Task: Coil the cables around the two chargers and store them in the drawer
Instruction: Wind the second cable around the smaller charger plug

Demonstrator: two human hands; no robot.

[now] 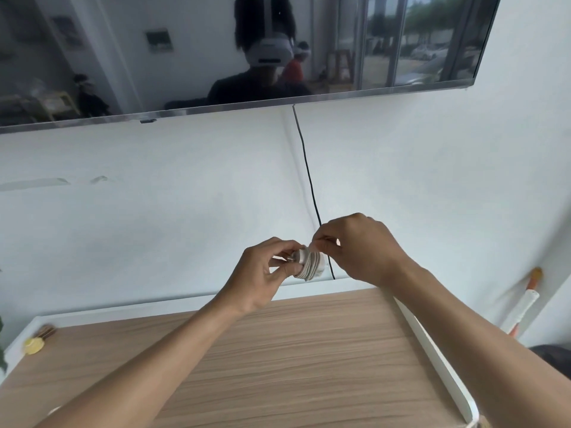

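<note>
A white charger (310,264) with a white cable coiled tightly around its body is held in the air above the back edge of the wooden top. My left hand (265,274) grips the charger from the left, fingers closed around its end. My right hand (361,248) pinches the free end of the cable at the top right of the coil. A second charger and the drawer are not in view.
The wooden cabinet top (278,366) with a white rim lies below my arms. A small yellow object (34,345) sits at its left edge. A black cord (309,180) hangs down the wall from the mounted TV (216,57). An orange-and-white stick (525,301) leans at right.
</note>
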